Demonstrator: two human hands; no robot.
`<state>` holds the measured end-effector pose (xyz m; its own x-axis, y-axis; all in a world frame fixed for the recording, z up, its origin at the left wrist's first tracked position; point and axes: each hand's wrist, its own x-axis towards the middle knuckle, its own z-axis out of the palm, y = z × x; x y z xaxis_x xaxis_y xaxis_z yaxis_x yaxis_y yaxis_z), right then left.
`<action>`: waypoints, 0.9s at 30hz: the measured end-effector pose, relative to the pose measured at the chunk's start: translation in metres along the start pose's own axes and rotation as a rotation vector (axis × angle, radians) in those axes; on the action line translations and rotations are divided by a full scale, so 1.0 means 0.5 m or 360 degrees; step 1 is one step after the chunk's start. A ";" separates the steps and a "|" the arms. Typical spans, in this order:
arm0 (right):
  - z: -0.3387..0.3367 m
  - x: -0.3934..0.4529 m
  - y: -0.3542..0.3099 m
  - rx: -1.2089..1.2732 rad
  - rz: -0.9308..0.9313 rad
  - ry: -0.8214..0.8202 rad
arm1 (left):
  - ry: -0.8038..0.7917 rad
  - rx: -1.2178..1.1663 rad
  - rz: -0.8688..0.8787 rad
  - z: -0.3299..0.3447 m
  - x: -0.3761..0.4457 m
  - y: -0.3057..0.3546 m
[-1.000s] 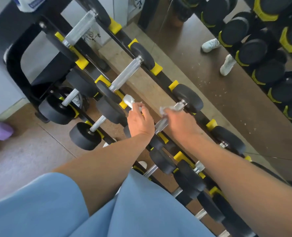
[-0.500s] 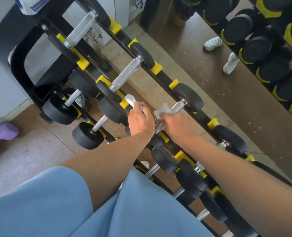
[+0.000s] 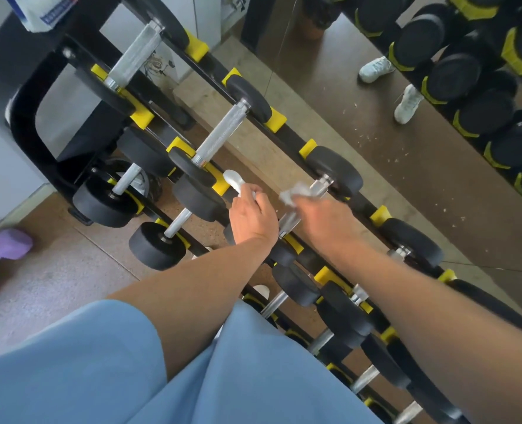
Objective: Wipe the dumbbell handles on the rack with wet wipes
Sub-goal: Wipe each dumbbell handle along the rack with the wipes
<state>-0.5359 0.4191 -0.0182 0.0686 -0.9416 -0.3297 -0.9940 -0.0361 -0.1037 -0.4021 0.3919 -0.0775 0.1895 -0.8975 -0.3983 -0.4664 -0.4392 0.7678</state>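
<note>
From the head view, a black dumbbell rack (image 3: pixel 24 123) with yellow cradles is seen running diagonally from upper left to lower right, with a mirror behind it. A wet wipe (image 3: pixel 294 194) is held in the right hand (image 3: pixel 324 221), whose grip is curled round the chrome handle (image 3: pixel 316 189) of a top-tier dumbbell; the wipe is pressed against that handle, near its far black head (image 3: pixel 336 174). A short stretch of the same handle is seen below the hand. A small white object (image 3: pixel 233 182) is clenched in the left hand (image 3: pixel 253 215), just beside a yellow cradle (image 3: pixel 220 185); what it is cannot be told. Two knurled handles (image 3: pixel 220 133) are seen higher up the rack. A white packet with blue print (image 3: pixel 44 10) is set on the rack's top corner. A purple dumbbell (image 3: pixel 2 252) is seen lying on the floor at the left. Blue shorts (image 3: pixel 131 377) are seen at the bottom.
</note>
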 end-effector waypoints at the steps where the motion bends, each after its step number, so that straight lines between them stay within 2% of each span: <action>1: 0.009 -0.018 -0.024 0.0175 0.0005 -0.0046 | -0.0007 0.0004 0.0006 -0.001 0.000 0.001; 3: 0.012 -0.043 -0.074 0.0604 0.0113 -0.0232 | -0.0037 0.0017 0.0006 -0.001 0.001 0.001; 5: 0.003 -0.026 -0.084 0.1014 0.0409 -0.0308 | -0.0042 0.0018 0.0022 -0.002 0.001 0.001; 6: -0.011 -0.007 -0.077 0.1131 0.0535 -0.0223 | -0.0043 0.0020 0.0031 -0.002 0.001 0.001; 7: -0.030 0.011 -0.068 0.1122 0.0572 -0.0021 | -0.0043 0.0025 0.0034 -0.002 0.000 0.002; 9: -0.055 0.040 -0.042 0.0807 0.0370 0.0473 | -0.0039 0.0034 0.0019 -0.001 -0.001 0.002; 10: -0.058 0.048 -0.024 0.0548 0.0220 0.0572 | -0.0039 0.0035 0.0009 -0.002 -0.002 0.004; 11: -0.053 0.053 -0.007 0.0232 0.0097 0.0470 | -0.0047 0.0040 0.0001 -0.001 -0.002 0.004; 12: -0.041 0.055 0.009 -0.0036 0.0026 0.0262 | -0.0052 0.0047 -0.0004 -0.001 -0.002 0.004; 13: -0.028 0.052 0.019 -0.0183 0.0033 0.0054 | -0.0053 0.0057 -0.0005 -0.001 -0.001 0.003; 14: -0.019 0.046 0.020 -0.0197 0.0068 -0.0045 | -0.0055 0.0062 -0.0007 0.000 0.000 0.001; 17: -0.004 0.020 -0.014 0.0060 0.0148 -0.0083 | -0.0066 0.0052 -0.0012 -0.002 0.000 0.002; 20: -0.007 -0.001 -0.073 0.0661 0.0266 -0.0409 | -0.0083 0.0051 0.0000 -0.003 0.001 0.006; 22: -0.023 0.012 -0.075 0.1057 0.0504 -0.0568 | -0.0091 0.0052 0.0001 -0.004 0.001 0.006; 23: -0.035 0.027 -0.067 0.1143 0.0634 -0.0469 | -0.0095 0.0054 -0.0001 -0.004 0.002 0.005; 24: -0.048 0.044 -0.056 0.1120 0.0694 -0.0214 | -0.0095 0.0059 -0.0004 -0.003 0.002 0.002; 26: -0.063 0.073 -0.032 0.0829 0.0552 0.0345 | -0.0083 0.0074 -0.0001 -0.003 0.003 0.002; 27: -0.063 0.081 -0.017 0.0569 0.0382 0.0402 | -0.0082 0.0076 -0.0003 -0.003 0.003 0.003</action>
<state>-0.5273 0.3706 -0.0012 -0.2254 -0.9625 -0.1507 -0.8846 0.2670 -0.3823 -0.4010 0.3899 -0.0761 0.1464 -0.8929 -0.4259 -0.5069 -0.4374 0.7428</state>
